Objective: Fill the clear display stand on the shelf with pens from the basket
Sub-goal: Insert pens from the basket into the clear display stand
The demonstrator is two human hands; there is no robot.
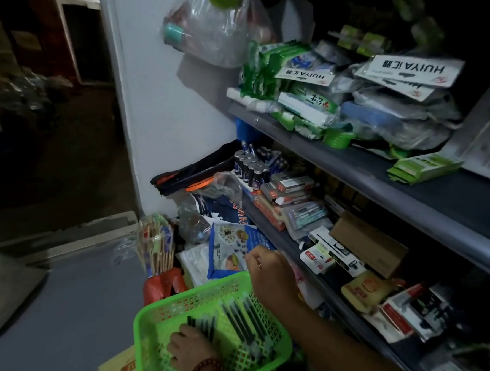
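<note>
Cardboard box (pixel 117 368) shows at the lower left under the corner of a green basket (pixel 148 320), which sits low in the middle of the view. Just behind the basket stands a wrapped bundle of sticks (pixel 155 245). Inside the basket, the left hand (pixel 187 345), with a red bracelet (pixel 206 365) on its wrist, lies knuckles up with its fingers curled over the near ends of a small bunch of dark pens (pixel 202 325). More dark pens lie loose side by side in the right half of the basket. Behind the far rim lies a blue packet (pixel 230 243) printed with food pictures. The right hand (pixel 269 272) hovers over the basket's far right corner, just beside the lower shelf (pixel 269 224), its fingers bent downward; whether it holds anything I cannot tell. On that shelf stand black batteries (pixel 251 167), then flat boxes and cards, then a brown box (pixel 368 243). The upper shelf (pixel 396 187) carries green packets (pixel 290 96) and bagged goods. Which item is the clear stand I cannot tell.
</note>
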